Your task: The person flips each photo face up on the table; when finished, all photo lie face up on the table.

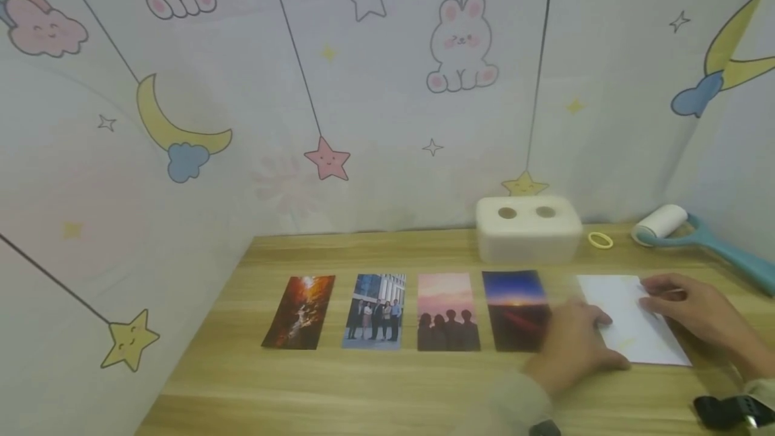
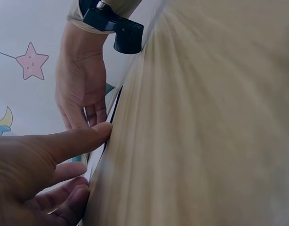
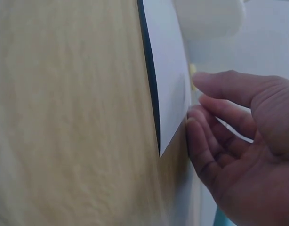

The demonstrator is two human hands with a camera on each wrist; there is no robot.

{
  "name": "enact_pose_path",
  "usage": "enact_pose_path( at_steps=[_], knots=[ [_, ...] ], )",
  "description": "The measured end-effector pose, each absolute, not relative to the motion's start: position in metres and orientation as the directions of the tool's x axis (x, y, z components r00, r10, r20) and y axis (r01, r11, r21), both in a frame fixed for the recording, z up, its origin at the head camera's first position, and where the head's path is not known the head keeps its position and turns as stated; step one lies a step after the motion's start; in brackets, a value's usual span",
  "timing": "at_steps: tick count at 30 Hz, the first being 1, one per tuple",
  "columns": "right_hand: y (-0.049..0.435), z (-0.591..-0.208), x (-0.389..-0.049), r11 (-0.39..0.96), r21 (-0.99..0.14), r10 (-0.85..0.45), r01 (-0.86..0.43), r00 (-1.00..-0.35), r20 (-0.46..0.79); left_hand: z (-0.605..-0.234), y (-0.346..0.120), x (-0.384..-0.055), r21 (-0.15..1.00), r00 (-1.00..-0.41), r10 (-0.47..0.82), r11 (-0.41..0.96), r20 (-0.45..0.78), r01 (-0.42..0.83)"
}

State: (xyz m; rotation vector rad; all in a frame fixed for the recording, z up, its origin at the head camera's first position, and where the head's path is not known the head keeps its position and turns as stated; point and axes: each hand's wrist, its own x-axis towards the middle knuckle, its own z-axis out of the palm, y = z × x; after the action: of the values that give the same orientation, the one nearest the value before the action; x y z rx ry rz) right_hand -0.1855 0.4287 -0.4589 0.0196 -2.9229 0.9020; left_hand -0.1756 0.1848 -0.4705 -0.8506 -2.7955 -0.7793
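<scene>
A white sheet (image 1: 630,328) lies on the table at the right of the head view, with a dark strip along its near edge in the right wrist view. My left hand (image 1: 575,342) is at its left side, thumb by the near left corner and fingertips over the left edge. In the left wrist view the left thumb (image 2: 95,134) touches the near edge. Along the right edge of the sheet is my right hand (image 1: 702,308), its fingers bent loosely. The right wrist view shows this hand's thumb (image 3: 220,84) apart from its fingertips.
Left of the sheet lie a sunset photo (image 1: 517,308), a pink-sky photo (image 1: 448,311), a group photo (image 1: 374,311) and an autumn stream photo (image 1: 299,311) in a row. Behind stand a white box with two holes (image 1: 529,237), a yellow ring (image 1: 600,241) and a lint roller (image 1: 662,224).
</scene>
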Motion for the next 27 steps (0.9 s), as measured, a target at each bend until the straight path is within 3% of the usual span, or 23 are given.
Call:
enact_pose_path(
  at_steps=[8, 18, 27],
  knots=[
    [0.4284, -0.4581, -0.1847, 0.823, -0.565, 0.0, -0.055, -0.995, 0.098, -0.4666, 0.1825, -0.1747, 0.417, -0.823, 0.486, 0.71, 0.293, 0.568],
    [0.4294, -0.4589, -0.1836, 0.833, -0.551, 0.0, -0.05, -0.996, 0.09, -0.4678, 0.1785, -0.1764, 0.487, -0.82, 0.493, 0.662, 0.289, 0.57],
    [0.4347, -0.4667, -0.1797, 0.807, -0.572, -0.048, -0.151, -0.98, 0.191, -0.4656, 0.1754, -0.179, 0.494, -0.822, 0.501, 0.66, 0.272, 0.566]
  ],
)
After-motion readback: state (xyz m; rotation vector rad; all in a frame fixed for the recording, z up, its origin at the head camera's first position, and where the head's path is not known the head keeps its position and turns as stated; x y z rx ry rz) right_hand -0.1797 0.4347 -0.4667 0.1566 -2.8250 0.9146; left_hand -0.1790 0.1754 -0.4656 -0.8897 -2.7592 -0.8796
